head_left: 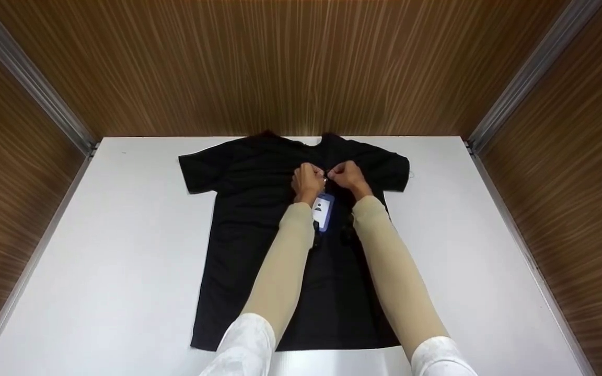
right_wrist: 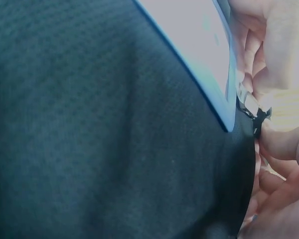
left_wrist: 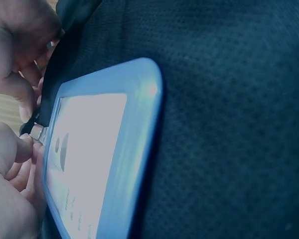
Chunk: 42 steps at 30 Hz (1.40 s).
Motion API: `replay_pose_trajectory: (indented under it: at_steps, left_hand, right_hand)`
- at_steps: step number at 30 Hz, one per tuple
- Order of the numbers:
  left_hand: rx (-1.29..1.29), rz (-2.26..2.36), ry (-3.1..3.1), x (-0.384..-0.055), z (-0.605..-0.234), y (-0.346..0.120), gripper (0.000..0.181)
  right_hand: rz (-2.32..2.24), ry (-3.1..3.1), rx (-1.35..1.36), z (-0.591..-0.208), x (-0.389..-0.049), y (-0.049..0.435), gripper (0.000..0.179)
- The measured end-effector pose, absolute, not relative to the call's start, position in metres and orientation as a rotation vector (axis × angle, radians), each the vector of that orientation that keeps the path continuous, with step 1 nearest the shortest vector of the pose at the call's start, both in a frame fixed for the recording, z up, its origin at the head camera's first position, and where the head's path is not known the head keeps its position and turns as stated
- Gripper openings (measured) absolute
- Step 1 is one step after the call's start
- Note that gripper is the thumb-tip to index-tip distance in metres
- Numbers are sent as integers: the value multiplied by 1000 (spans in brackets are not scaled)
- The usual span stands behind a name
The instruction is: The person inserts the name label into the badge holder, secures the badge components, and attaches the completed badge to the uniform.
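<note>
A black short-sleeved T-shirt [head_left: 254, 224] lies spread flat, its neckline at the far side. On its chest is a blue-framed ID badge [head_left: 324, 213] with a white card inside; it fills much of the left wrist view. My left hand [head_left: 309, 181] pinches the small metal clip [right_wrist: 247, 102] at the badge's top end. Just beside it, my right hand [head_left: 349, 176] pinches a bit of black material [right_wrist: 262, 121] at the clip, between thumb and fingers. Whether that bit is shirt cloth or part of the clip, I cannot tell.
The shirt lies on a white table [head_left: 123, 250]. Wood-grain panels [head_left: 290, 68] enclose the back and both sides, with metal rails [head_left: 531, 73] at the corners. Both forearms, in beige sleeves [head_left: 395, 271], reach across the shirt.
</note>
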<state>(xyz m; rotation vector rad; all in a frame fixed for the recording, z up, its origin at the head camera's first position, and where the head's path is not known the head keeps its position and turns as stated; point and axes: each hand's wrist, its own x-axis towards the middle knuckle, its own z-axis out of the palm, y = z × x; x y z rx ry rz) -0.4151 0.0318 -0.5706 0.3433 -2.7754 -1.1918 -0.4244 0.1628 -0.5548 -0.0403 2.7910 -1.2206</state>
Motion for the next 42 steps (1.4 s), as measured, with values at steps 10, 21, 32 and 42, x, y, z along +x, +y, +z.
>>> replay_pose_trajectory:
  at_steps: [10, 21, 32, 42]
  left_hand:
    - [338, -1299, -2736, -412, -573, 29, 9]
    - [327, -1415, -2656, -409, -573, 28, 10]
    - [213, -1469, -2635, -407, -574, 25, 12]
    - [245, -1446, -2687, -411, -575, 25, 6]
  right_hand:
    - [-1384, 2708, -41, -559, -428, 167, 16]
    - [-1610, 2618, -81, -563, -429, 167, 9]
    - [-1748, 2466, -37, -562, -428, 169, 9]
    - [-1714, 2464, -8, -563, -429, 170, 10]
